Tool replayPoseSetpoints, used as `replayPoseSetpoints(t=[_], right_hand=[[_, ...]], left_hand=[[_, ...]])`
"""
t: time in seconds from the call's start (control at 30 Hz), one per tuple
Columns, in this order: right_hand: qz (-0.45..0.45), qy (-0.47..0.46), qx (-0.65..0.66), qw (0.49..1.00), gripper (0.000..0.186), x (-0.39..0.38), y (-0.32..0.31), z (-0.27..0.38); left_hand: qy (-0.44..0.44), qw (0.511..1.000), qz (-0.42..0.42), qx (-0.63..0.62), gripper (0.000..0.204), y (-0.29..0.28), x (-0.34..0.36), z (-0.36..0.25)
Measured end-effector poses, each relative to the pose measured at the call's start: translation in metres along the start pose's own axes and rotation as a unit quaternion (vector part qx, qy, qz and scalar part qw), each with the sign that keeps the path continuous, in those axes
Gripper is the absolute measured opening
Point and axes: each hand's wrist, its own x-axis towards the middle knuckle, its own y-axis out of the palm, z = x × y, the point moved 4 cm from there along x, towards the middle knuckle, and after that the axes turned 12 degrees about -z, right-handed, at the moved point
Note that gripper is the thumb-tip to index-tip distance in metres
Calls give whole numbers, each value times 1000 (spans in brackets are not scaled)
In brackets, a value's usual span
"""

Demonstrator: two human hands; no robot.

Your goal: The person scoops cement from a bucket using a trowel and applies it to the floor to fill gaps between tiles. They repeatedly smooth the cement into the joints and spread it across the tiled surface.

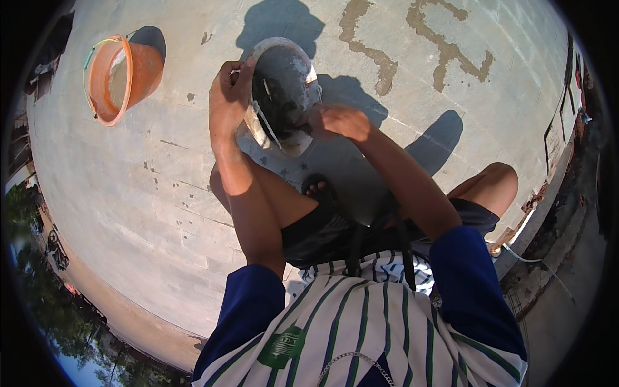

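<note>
A pale, cement-smeared bucket (300, 143) is tilted in front of me, its mouth facing up toward me. Its inside is dark and wet-looking, with grey residue on the wall. My left hand (231, 97) is closed on the left rim, thumb over the edge. At the right rim, my right hand (335, 120) has its fingers curled into the mouth. Shadow partly hides those fingertips, and what they grip, if anything, cannot be made out. A thin wire handle hangs along the bucket's near side.
An orange bucket (146, 76) with a green-yellow handle lies tipped at the far left, grey residue inside. Wet marks (445, 48) streak the grey paved floor (129, 187) at the far right. My bent knees flank the work. A pale hose (521, 255) lies by the right edge.
</note>
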Motion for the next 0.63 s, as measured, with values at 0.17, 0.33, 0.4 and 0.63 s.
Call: replayPoseSetpoints(t=[0.17,0.33,0.4,0.63], right_hand=[[307,281,44,908,39,25,-22,26],[284,375,209,857,42,10,-46,17],[224,382,157,883,43,8,-45,7],[163,228,3,960,42,11,-17,13]], left_hand=[[-23,1000,2,21,33,1,-1,6],[-39,998,21,38,34,5,1,6],[-39,999,8,37,34,2,3,10],[-38,999,-12,29,35,-1,0,8]])
